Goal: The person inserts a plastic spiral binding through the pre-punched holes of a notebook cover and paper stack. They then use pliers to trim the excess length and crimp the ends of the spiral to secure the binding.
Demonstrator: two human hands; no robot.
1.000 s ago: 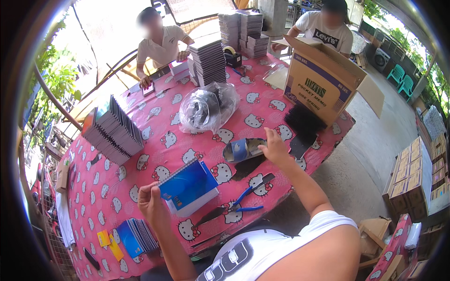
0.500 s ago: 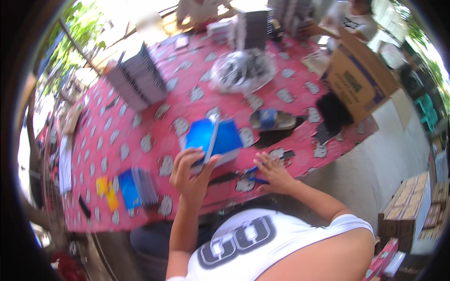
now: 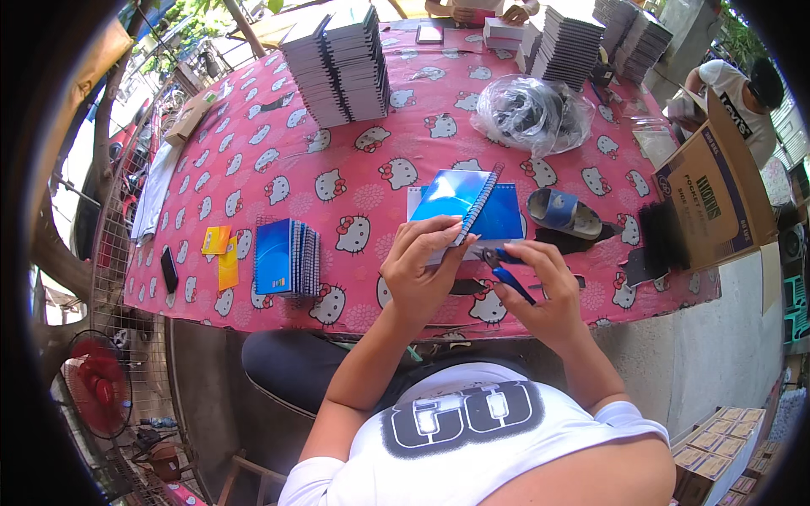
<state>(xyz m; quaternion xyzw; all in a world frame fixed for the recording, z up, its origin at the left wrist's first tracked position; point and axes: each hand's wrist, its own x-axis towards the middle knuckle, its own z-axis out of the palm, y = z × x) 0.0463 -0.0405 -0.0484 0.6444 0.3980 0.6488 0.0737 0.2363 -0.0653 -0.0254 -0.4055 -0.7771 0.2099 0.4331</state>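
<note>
My left hand (image 3: 419, 268) pinches the near end of a blue spiral notebook (image 3: 451, 196) by its coil, fingers and thumb on either side. The notebook lies tilted over a pile of blue covers (image 3: 507, 212). My right hand (image 3: 548, 297) is wrapped loosely round pliers with blue handles (image 3: 512, 282). Their metal jaws point left toward the lower end of the coil, near my left thumb. Whether the jaws touch the wire is too small to tell.
A stack of blue spiral notebooks (image 3: 273, 258), yellow cards (image 3: 227, 265) and a dark oblong object (image 3: 169, 270) lie left. Farther off are tall notebook stacks (image 3: 333, 72) and a plastic bag (image 3: 536, 116). A slipper (image 3: 564, 212) and cardboard box (image 3: 717, 190) stand right. People work beyond.
My right hand has picked the pliers up off the table and brought them left to the notebook's coil. My left hand still grips the notebook. The head view has shifted.
</note>
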